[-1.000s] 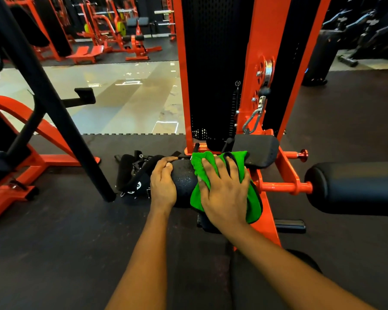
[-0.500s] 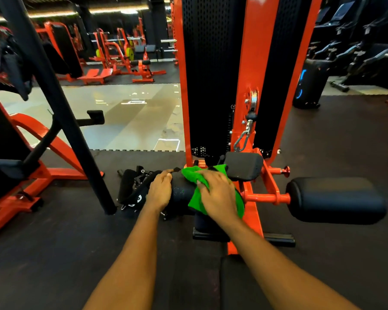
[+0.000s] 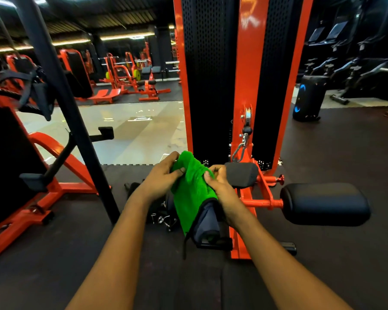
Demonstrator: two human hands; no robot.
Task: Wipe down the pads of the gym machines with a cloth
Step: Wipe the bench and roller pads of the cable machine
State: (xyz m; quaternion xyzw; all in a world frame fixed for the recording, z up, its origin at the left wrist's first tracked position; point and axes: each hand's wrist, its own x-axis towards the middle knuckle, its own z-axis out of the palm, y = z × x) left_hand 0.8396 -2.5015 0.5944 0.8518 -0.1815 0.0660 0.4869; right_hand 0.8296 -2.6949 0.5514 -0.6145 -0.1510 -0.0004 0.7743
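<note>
Big orange machine (image 3: pixel 244 74) straight ahead, its black roller pad (image 3: pixel 325 203) sticking out to the right. The green cloth (image 3: pixel 193 189) hangs in front of the machine's base, held up off the pads. The left hand (image 3: pixel 164 175) pinches its top edge, and the right hand (image 3: pixel 220 186) grips its right side, just beside a smaller pad (image 3: pixel 241 174).
</note>
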